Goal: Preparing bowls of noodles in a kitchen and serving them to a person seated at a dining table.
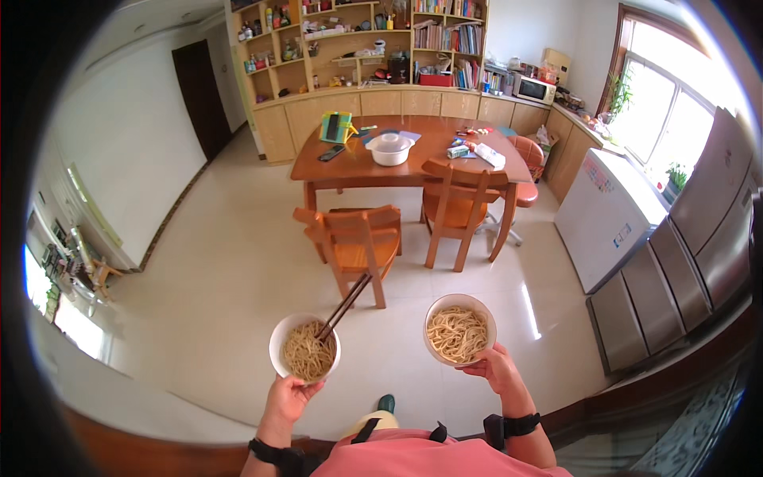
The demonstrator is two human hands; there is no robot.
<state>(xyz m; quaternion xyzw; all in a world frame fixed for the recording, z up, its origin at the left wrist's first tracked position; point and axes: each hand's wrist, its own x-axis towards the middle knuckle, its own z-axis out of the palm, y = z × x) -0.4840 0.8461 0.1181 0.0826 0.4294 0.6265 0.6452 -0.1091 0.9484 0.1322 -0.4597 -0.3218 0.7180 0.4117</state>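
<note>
My left hand [290, 398] grips the near rim of a white bowl of noodles [309, 352], its thumb over the edge. A pair of dark chopsticks [347, 304] stands in these noodles, leaning up to the right. In my right hand [493, 365] is a second white bowl of noodles [458, 331], held at its lower right side with the fingers beneath. Both bowls are in the air above the tiled floor, apart from each other. Beyond them stands a wooden table [357, 170] bearing a white lidded pot [390, 149].
Two wooden chairs [357, 253] [456, 208] stand at the table's near side. A phone [331, 153] and a tablet in a green case [335, 127] lie on its left part, small packages [490, 155] on its right. A white chest freezer [608, 220] and a steel refrigerator [673, 274] are at the right.
</note>
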